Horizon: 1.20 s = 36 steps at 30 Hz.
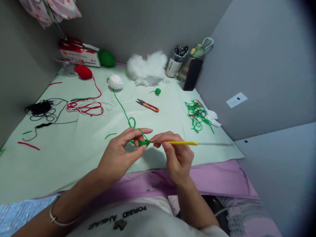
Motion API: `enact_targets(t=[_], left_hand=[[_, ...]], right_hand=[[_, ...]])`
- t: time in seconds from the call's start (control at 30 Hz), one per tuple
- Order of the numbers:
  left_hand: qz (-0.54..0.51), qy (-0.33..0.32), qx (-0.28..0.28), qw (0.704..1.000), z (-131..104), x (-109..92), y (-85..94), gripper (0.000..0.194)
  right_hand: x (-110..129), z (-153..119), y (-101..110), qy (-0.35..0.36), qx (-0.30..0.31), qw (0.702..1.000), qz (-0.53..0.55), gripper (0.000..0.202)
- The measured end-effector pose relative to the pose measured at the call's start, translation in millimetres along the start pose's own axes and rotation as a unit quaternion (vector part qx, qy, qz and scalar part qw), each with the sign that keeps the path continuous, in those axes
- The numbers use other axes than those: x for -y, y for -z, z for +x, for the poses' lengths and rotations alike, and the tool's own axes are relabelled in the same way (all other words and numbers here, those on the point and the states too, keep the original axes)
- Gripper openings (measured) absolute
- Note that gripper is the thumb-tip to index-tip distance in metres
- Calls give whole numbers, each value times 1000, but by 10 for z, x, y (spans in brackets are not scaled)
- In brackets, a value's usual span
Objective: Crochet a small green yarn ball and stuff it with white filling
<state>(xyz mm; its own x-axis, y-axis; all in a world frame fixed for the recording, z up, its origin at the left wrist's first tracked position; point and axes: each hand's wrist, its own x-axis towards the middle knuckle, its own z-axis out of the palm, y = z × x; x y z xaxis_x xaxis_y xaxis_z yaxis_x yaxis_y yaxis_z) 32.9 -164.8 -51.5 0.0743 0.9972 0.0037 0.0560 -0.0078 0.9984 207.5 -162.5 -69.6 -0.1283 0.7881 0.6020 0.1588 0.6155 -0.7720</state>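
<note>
Over the counter (81, 161), which is spread with a pale green cover, the left hand (118, 156) has its grip nearly closed, thumb below and fingers above, with a small green crocheted piece (142, 143) pinched between the tips near the front edge. A green strand (120, 103) comes down from beside the white yarn ball (116, 82), makes a loop near the left hand and passes over the raised forefinger to the piece. The right hand (178, 153) has its grip closed around the yellow handle of a crochet hook (184, 143), which lies almost level; its thin metal tip meets the right end of the piece, and a metal shaft sticks out past the hand on the other side. Beyond the hands lie orange-handled thread snips (151, 106), with a little green ball (157, 91) just behind them and a heap of white stuffing (147, 68) farther back. To the right is a tangle of mostly green yarn scraps (198, 115); behind it, a dark phone (193, 75) leans against a bottle (197, 51), beside a cup of pens (173, 66). On the left are black yarn (40, 108), looped red and white strands (85, 108) and a red yarn ball (84, 72), with a green yarn ball (107, 58) next to a box (80, 56) at the back
</note>
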Motion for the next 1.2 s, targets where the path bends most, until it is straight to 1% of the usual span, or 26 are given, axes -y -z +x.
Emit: enact_targets(t=[0.07,0.13,0.2,0.33,0.43,0.5,0.57,0.63,0.7,0.8,0.9,1.0,1.07,1.2], left_hand=[[9,-16,-12,1000,1,17,-9,30],[9,-22,-17,1000,6,28,-16,31],[7,-22,-17,1000,9,30,-17,32],[11,-39,-25,999,16,20,-5,31],[21,-51,-29,998,30,32,14,32],[31,-54,-27,998,40,51,21,32],[35,-49,-29,998,45,70,15,32],[24,-25,-34,999,42,79,-7,34],[-6,17,-31,999,32,76,-39,40],[-61,57,-14,996,13,62,-75,46],[-125,72,11,989,3,65,-75,46],[-192,91,30,977,2,87,-53,47],[-206,94,33,974,5,95,-39,48],[-175,83,30,981,5,62,-26,48]], right_hand=[[7,10,0,69,20,996,-60,20],[3,24,3,113,37,989,-88,21],[-18,38,14,109,40,991,-71,21],[-93,50,50,59,40,997,-17,19],[-131,45,57,45,39,998,-3,19],[-130,33,44,63,42,997,-25,20],[-116,13,19,108,46,990,-73,23],[-104,-18,-14,152,39,979,-127,26],[-103,-51,-48,171,25,969,-177,28],[-121,-85,-86,165,-1,964,-210,30],[-135,-89,-102,167,-41,968,-181,32],[-134,-82,-107,152,-56,975,-155,31],[-133,-79,-111,130,-63,982,-123,28],[-132,-75,-124,81,-79,993,-42,24]])
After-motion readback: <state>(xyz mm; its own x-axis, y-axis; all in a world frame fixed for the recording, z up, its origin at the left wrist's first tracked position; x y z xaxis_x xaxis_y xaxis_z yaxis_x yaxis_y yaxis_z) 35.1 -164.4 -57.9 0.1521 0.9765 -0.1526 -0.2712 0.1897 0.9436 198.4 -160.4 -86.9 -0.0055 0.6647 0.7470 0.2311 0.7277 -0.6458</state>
